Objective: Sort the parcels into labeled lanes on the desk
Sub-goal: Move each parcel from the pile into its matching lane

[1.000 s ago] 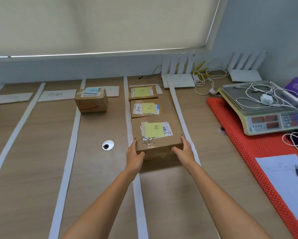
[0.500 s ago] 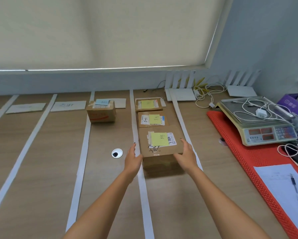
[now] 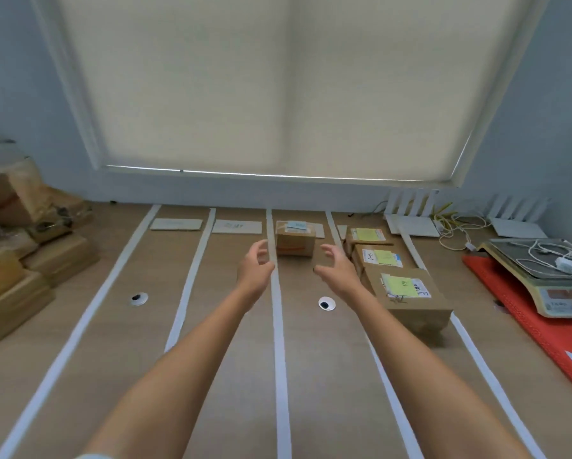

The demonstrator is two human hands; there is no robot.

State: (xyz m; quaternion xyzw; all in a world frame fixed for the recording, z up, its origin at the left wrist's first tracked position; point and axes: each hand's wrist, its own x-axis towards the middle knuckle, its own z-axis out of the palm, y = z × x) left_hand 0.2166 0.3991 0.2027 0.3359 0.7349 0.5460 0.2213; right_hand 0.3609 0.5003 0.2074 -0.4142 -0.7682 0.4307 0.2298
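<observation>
Two empty hands, the left hand and right hand, hover with loosely curled fingers mid-frame, nearest the small cardboard box just beyond; it looks stiff and light, best clasped by its opposite side walls.

I count four parcels lying in the taped lanes on the bench: one small box alone, and to its right a row of three more, far, middle and near. Five white tape strips mark the lanes. Left of the small box lie two lane cards. Two cable grommets sit in the bench. One scale stands far right. A pile of boxes sits far left; I can't count them.
</observation>
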